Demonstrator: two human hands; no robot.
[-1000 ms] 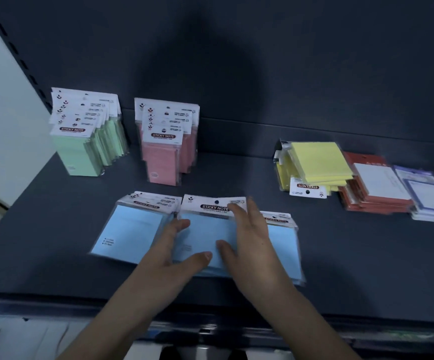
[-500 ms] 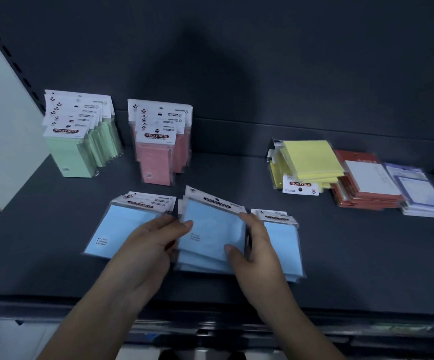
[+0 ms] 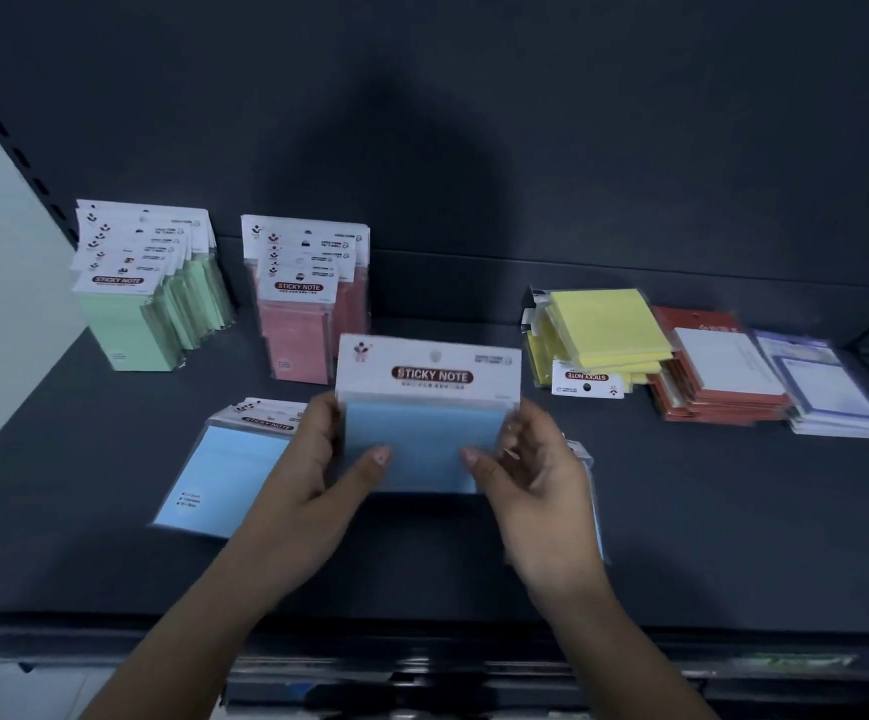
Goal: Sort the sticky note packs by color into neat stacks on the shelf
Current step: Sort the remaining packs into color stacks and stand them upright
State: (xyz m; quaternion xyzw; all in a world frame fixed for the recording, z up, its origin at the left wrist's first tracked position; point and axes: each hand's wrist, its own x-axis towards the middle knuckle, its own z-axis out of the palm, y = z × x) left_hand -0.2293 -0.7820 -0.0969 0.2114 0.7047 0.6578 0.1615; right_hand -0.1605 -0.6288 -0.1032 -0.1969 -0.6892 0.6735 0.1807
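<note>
The left hand (image 3: 313, 475) grips the left edge of a blue pack (image 3: 424, 444), thumb across its face; the right hand (image 3: 536, 475) grips the right edge the same way. The pack is held upright between them, above the front of the shelf (image 3: 110, 574), its white header on top. Whether more packs sit behind it cannot be told. Just left of the left hand a blue pile (image 3: 230, 475) lies flat. More blue (image 3: 597, 517) shows from under the right hand. Farther back on the left stand pink packs (image 3: 302, 330) and green packs (image 3: 136, 330). Back right lie a yellow stack (image 3: 604, 324), a red stack (image 3: 718, 392) and a purple stack (image 3: 832, 392), side by side.
</note>
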